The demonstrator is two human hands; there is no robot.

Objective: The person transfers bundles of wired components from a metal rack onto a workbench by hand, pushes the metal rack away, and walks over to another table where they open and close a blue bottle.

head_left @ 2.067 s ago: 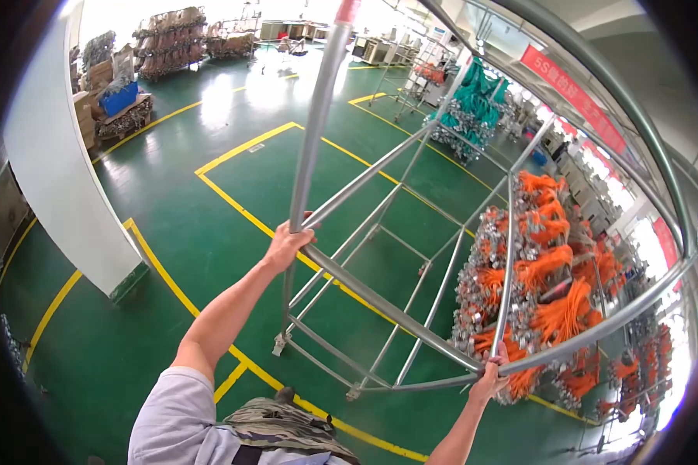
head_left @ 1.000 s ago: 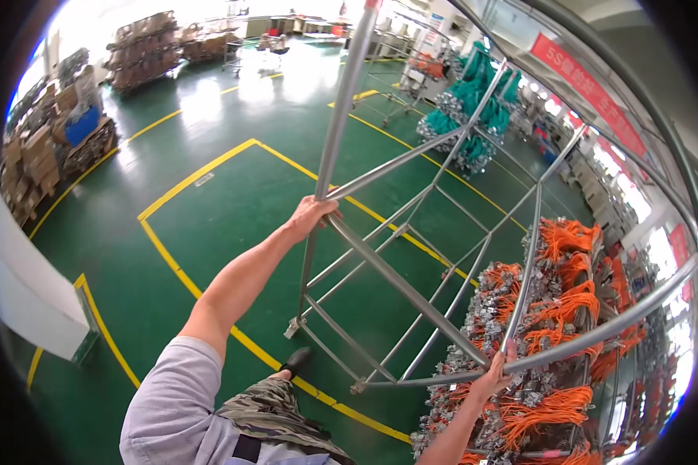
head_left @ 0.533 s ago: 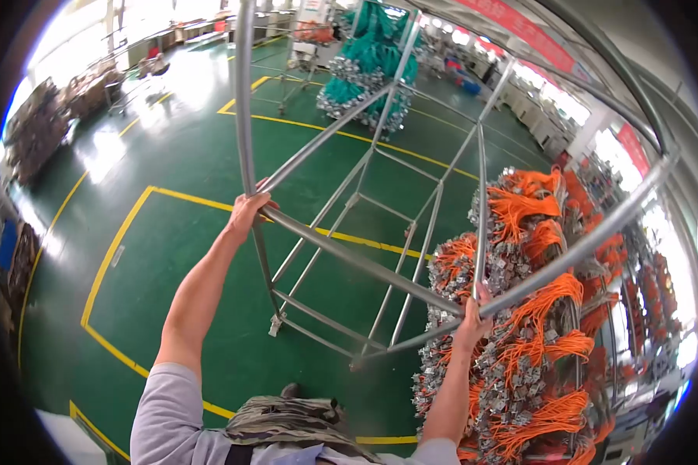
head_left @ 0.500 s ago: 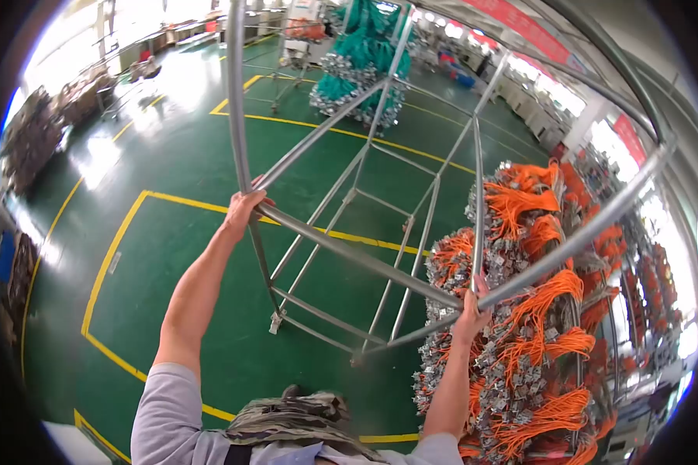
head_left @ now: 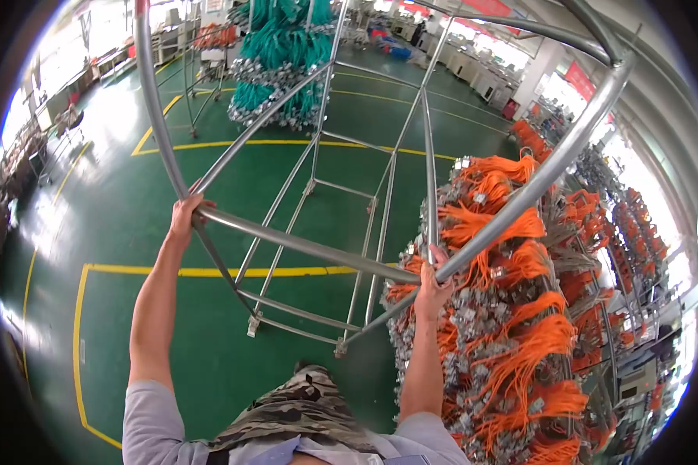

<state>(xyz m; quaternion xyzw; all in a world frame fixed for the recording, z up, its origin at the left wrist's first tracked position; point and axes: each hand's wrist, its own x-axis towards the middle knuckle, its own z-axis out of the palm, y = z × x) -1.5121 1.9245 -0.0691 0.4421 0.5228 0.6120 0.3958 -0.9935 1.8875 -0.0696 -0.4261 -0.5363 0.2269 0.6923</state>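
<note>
A tall tubular metal rack [head_left: 310, 246] on casters stands in front of me, its frame bare of any load. My left hand [head_left: 184, 215] is wrapped round the rack's left corner, where the upright meets the horizontal bar. At the right corner, my right hand [head_left: 434, 285] grips the upright close to the same bar. Right beside that hand hang bundles of orange cables [head_left: 512, 225] with silvery connector ends. Parts of the fingers on both hands are hidden behind the tubes.
Green cable bundles [head_left: 275, 70] hang on a rack further ahead. Yellow lines [head_left: 209, 271] mark the green floor. More orange bundles [head_left: 589, 213] crowd the right side. Workbenches [head_left: 473, 74] run along the back right, and a wheeled stand [head_left: 209, 62] is at the back left.
The view has turned to the right and moved forward over the floor lines. Both hands keep their hold on the rack, and one camouflage-clad leg now shows further forward.
</note>
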